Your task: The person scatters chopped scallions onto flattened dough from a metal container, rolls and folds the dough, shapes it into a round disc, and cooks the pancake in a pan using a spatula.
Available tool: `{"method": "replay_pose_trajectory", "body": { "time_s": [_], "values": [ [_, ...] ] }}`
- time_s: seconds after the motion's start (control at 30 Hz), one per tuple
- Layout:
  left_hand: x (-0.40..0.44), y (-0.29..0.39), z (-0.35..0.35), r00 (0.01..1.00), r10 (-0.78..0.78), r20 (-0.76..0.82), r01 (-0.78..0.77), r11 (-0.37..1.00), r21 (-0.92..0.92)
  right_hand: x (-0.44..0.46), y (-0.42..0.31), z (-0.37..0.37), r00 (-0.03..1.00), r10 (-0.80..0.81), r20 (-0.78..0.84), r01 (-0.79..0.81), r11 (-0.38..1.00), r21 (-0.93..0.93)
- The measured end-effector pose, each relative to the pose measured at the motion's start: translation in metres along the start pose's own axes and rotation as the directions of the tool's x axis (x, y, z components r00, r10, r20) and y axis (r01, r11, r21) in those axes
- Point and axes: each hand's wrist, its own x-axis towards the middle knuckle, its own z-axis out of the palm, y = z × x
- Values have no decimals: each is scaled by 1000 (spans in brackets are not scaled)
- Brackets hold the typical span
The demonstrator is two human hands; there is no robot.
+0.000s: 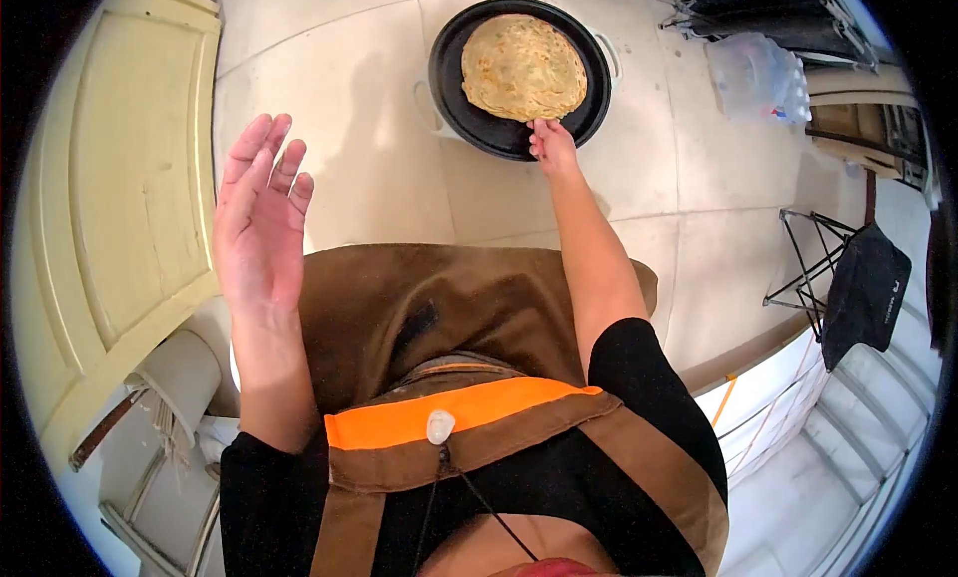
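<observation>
A round golden flatbread point(524, 68) lies in a black round pan point(449, 88) with pale side handles, at the top centre of the head view. My right hand point(554, 146) reaches over the pan's near rim and pinches the flatbread's near edge between its fingertips. To the left, my left hand point(264, 213) is raised with the palm turned up and the fingers apart, holding nothing. It is well away from the pan.
A yellow door point(130, 178) stands at the left. Plastic-wrapped bottles point(753, 76) sit at the upper right, and a folding stool with a black seat point(868, 293) is at the right. A white bin point(185, 378) stands at the lower left.
</observation>
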Motion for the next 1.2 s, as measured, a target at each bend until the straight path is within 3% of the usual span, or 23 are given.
{"method": "replay_pose_trajectory", "body": {
  "time_s": [0.2, 0.3, 0.33, 0.37, 0.4, 0.43, 0.47, 0.53, 0.57, 0.6, 0.7, 0.73, 0.8, 0.87, 0.97, 1.03, 1.2],
  "values": [
    [-3, 1, -3, 997, 24, 67, -21, 998, -52, -39, -2, -6, 994, -111, -16, 111, 994, 6],
    [-5, 0, -4, 998, 33, 61, -30, 998, -53, -60, -20, -8, 943, -332, -32, 326, 936, -133],
    [-6, 0, 2, 998, 33, 57, -30, 998, -51, -60, -27, -14, 944, -329, -30, 323, 937, -132],
    [-8, -3, 13, 997, 32, 74, -28, 998, -50, -56, -36, -26, 845, -533, -43, 474, 784, -401],
    [-9, -4, 19, 995, 31, 92, -26, 998, -51, -56, -41, -31, 707, -707, 9, 550, 542, -635],
    [-10, -5, 18, 996, 29, 90, -24, 998, -51, -77, -55, -19, 606, -794, 48, 459, 300, -836],
    [-10, -6, 20, 995, 23, 95, -18, 998, -55, -77, -56, -16, 607, -794, 48, 459, 301, -836],
    [-9, -7, 21, 994, 18, 105, -13, 998, -56, -76, -56, -11, 421, -882, 214, 393, -36, -919],
    [-8, -9, 19, 995, 20, 99, -15, 998, -56, -78, -52, -7, 499, -846, 188, 355, 2, -935],
    [-8, -9, 18, 995, 21, 94, -16, 998, -55, -76, -47, -9, 499, -847, 183, 354, 6, -935],
    [-7, -9, 16, 995, 16, 94, -9, 997, -73, -71, -38, -11, 560, -828, -35, 265, 219, -939],
    [-7, -9, 17, 996, 14, 93, -7, 997, -72, -69, -37, -14, 562, -827, -35, 263, 219, -940],
    [-9, -8, 18, 995, 18, 101, -12, 998, -67, -65, -36, -24, 622, -770, -142, 325, 419, -848],
    [-9, -8, 19, 996, 22, 92, -17, 998, -61, -65, -36, -29, 652, -742, -158, 318, 456, -831],
    [-8, -8, 18, 995, 26, 100, -20, 998, -63, -82, -44, -17, 727, -686, -19, 330, 374, -867],
    [-8, -9, 17, 993, 24, 115, -16, 997, -70, -87, -42, -5, 758, -618, 209, 331, 88, -939],
    [-8, -9, 16, 995, 27, 96, -20, 997, -77, -100, -30, 23, 819, -474, 323, 350, -34, -936]
  ]
}}
